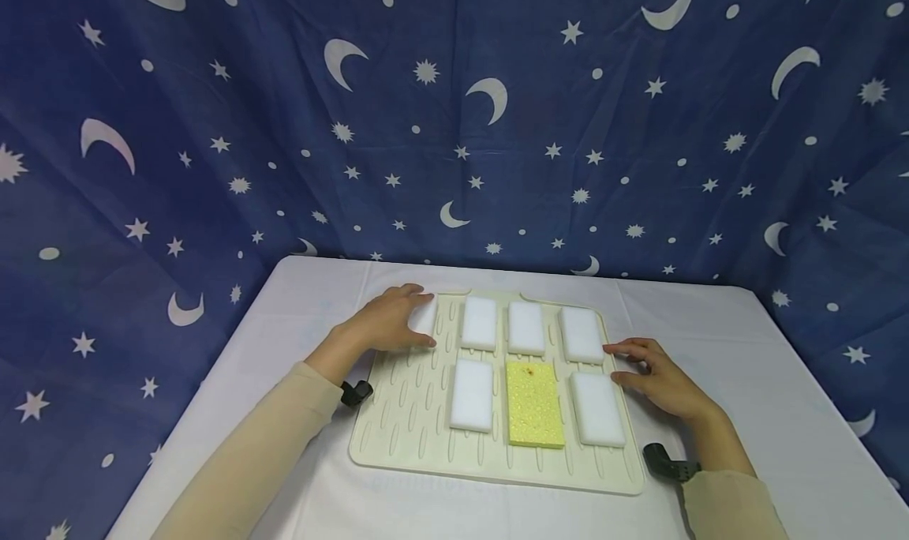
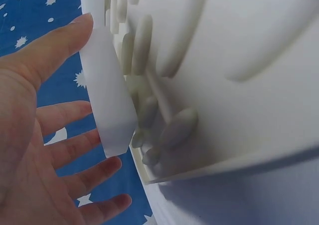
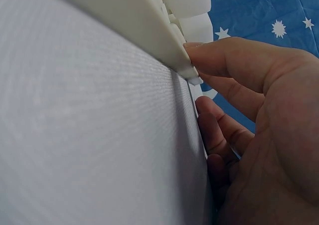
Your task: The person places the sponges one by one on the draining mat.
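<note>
A white block sponge (image 1: 424, 316) lies at the far left corner of a cream ridged drying mat (image 1: 405, 437). My left hand (image 1: 389, 319) holds this sponge, thumb at its near end and fingers at its far end; the left wrist view shows the thumb on the white sponge (image 2: 107, 90). At the mat's right edge, my right hand (image 1: 656, 378) touches the rim with thumb and fingertips spread apart. Close to those fingertips lie two white sponges, a far one (image 1: 582, 335) and a near one (image 1: 598, 410). A yellow speckled sponge (image 1: 535, 406) lies in the near row.
More white sponges lie on the mat: two in the far row, left (image 1: 479, 324) and right (image 1: 526, 328), and one in the near row (image 1: 472, 395). A white cloth (image 1: 319, 477) covers the table. Behind hangs a blue curtain (image 1: 398, 232) with moons and stars.
</note>
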`<state>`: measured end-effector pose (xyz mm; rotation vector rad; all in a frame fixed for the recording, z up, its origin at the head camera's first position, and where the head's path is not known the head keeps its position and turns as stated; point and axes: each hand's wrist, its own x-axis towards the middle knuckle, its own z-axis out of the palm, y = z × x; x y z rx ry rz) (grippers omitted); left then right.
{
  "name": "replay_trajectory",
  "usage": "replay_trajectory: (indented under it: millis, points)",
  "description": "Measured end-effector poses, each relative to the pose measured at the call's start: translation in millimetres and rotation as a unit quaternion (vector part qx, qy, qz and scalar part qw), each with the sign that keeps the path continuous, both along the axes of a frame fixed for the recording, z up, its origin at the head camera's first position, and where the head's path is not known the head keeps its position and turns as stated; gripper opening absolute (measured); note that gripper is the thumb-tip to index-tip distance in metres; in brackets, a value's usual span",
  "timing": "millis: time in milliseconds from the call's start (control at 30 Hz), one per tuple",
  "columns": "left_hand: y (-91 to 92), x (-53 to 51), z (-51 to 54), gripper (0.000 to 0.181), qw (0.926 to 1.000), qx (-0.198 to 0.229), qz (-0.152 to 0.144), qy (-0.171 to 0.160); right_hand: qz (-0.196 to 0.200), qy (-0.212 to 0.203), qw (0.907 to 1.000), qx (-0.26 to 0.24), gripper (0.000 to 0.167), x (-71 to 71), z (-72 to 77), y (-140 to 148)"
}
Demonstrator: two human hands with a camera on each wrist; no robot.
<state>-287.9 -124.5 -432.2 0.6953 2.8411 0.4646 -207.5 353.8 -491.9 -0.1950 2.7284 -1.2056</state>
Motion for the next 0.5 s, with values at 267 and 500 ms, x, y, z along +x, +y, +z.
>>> replay_trajectory:
  millis: [267, 500]
  points:
    - [4.5, -0.4, -4.4, 0.092, 1.0, -0.008, 0.002, 0.0, -0.001, 0.0, 1.0, 0.002, 0.053, 0.5, 0.8, 1.1]
    - [6.7, -1.2, -8.1, 0.093, 0.9999, -0.014, 0.004, -0.003, -0.003, -0.002, 1.0, 0.004, 0.054, -0.2, 0.1, 1.9]
